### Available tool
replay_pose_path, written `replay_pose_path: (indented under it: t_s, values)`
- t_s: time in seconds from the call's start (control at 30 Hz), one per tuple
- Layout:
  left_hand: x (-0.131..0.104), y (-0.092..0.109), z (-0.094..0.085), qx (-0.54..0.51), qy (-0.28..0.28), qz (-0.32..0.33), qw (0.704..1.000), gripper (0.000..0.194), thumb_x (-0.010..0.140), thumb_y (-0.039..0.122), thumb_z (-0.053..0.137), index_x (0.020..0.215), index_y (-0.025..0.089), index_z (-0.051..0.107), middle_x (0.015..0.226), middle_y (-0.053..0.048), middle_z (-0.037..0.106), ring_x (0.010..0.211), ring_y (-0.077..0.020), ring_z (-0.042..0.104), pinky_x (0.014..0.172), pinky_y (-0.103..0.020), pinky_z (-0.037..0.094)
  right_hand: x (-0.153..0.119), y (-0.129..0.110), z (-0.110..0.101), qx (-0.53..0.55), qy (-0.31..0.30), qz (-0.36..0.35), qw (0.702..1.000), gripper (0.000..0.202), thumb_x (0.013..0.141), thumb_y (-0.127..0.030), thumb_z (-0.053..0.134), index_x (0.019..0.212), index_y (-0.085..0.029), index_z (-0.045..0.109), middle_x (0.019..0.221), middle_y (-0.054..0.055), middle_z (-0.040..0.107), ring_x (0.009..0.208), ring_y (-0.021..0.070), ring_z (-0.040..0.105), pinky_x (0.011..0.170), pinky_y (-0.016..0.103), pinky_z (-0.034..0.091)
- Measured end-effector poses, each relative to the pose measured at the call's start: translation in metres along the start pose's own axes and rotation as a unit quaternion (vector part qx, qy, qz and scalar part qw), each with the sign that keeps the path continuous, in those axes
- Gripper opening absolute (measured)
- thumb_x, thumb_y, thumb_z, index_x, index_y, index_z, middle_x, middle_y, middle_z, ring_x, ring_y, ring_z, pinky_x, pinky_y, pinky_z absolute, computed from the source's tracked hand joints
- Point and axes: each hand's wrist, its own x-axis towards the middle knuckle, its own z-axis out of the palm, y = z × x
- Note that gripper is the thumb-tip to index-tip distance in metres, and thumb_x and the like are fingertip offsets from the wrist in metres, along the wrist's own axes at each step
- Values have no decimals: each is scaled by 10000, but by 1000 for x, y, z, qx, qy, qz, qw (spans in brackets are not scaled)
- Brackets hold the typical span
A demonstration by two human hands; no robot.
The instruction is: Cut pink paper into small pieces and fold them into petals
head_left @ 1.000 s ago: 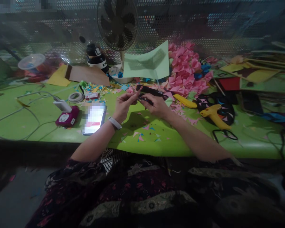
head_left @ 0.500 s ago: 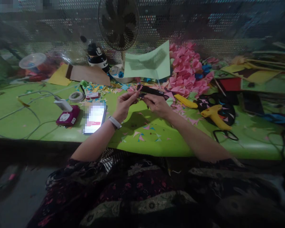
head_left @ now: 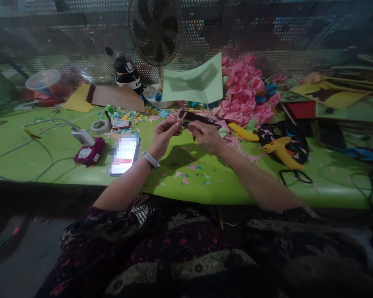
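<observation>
While the left hand (head_left: pixel 162 137) and the right hand (head_left: pixel 207 136) are held close together above the green worktop (head_left: pixel 205 195), a small pink piece (head_left: pixel 184 115) is pinched between the left fingers, seen against a black case (head_left: pixel 202 119) lying behind. By the right fingers, which are curled inward, a small dark item (head_left: pixel 185 123) is seen; whether they are clamped on it cannot be told. Below the hands, paper scraps (head_left: pixel 185 180) are scattered over the worktop. Farther back, a curved pale green sheet (head_left: pixel 194 85) is seen beside a heap of pink folded papers (head_left: pixel 245 93). To the right, a yellow glue gun (head_left: pixel 281 151) is laid partly on a black flat thing (head_left: pixel 302 145). Left of the left hand, a phone (head_left: pixel 125 155) is placed, its screen lit.
</observation>
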Motion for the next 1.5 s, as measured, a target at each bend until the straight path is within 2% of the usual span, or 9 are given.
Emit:
replay_pose_path:
  t_s: [0.13, 0.33, 0.63, 0.83, 1.03, 1.13, 1.2, 1.37, 1.5]
  values:
    - [-1, 2, 1, 3, -7, -21, 1000, 251, 660, 371, 900, 802, 209, 772, 726, 5, 706, 582, -63, 584, 601, -221, 494, 0, -2, -1, 9, -31, 24, 999, 490, 1027, -579, 354, 974, -201, 661, 748, 22, 637, 652, 150, 568, 659, 291, 461]
    - [-2, 4, 4, 15, 25, -5, 1000, 199, 694, 285, 886, 687, 186, 714, 648, 24, 653, 546, -55, 558, 585, -217, 472, -3, -2, 4, -38, -8, 4, 999, 451, 1004, -565, 430, 1137, -206, 669, 1099, 110, 714, 995, 240, 659, 881, 377, 510]
    - [-3, 6, 4, 33, 9, 12, 999, 271, 646, 347, 911, 693, 181, 702, 665, 16, 675, 563, -69, 588, 588, -226, 492, -1, 6, 3, -23, -27, 3, 999, 378, 1031, -467, 422, 1115, -214, 689, 1063, 93, 725, 956, 219, 665, 850, 363, 526]
    - [-2, 6, 5, 44, 23, 33, 998, 363, 626, 425, 908, 621, 175, 645, 582, 39, 622, 510, -55, 553, 534, -203, 461, -2, 2, 2, -38, -2, -11, 999, 323, 996, -443, 518, 1185, -229, 670, 1181, 99, 712, 1094, 245, 655, 965, 403, 501]
    - [-3, 9, 5, 40, 9, -2, 999, 348, 592, 439, 919, 677, 167, 719, 633, 6, 684, 541, -66, 594, 552, -208, 480, -2, 6, 2, -23, 1, -12, 1000, 278, 992, -379, 537, 1167, -240, 702, 1111, 85, 735, 1033, 237, 676, 952, 417, 517]
    - [-3, 9, 4, 44, 10, -10, 999, 334, 598, 441, 916, 663, 174, 726, 588, 17, 666, 511, -63, 573, 539, -209, 471, -1, 5, 3, -18, -7, -4, 1000, 280, 992, -384, 535, 1175, -255, 703, 1149, 74, 732, 1064, 239, 671, 968, 426, 515]
    - [-2, 8, 4, 39, 11, -4, 999, 329, 596, 437, 917, 644, 179, 719, 562, 26, 648, 496, -57, 554, 533, -206, 462, -1, 4, 2, -18, -12, 5, 1000, 302, 1001, -413, 515, 1182, -256, 699, 1158, 73, 729, 1072, 238, 668, 959, 419, 519]
    - [-2, 5, 3, 6, -9, -8, 1000, 300, 606, 394, 922, 765, 197, 760, 716, 1, 720, 577, -68, 607, 594, -220, 506, 0, -2, -2, -14, -22, 30, 999, 459, 1028, -530, 401, 1145, -197, 694, 943, 74, 737, 843, 205, 682, 772, 336, 530]
    - [-2, 4, 3, 16, 7, -10, 1000, 319, 598, 423, 920, 735, 190, 750, 705, -1, 715, 579, -76, 619, 596, -226, 513, 0, -5, -4, -9, -35, 36, 999, 534, 1022, -589, 356, 1084, -187, 702, 920, 72, 735, 822, 193, 677, 738, 310, 513]
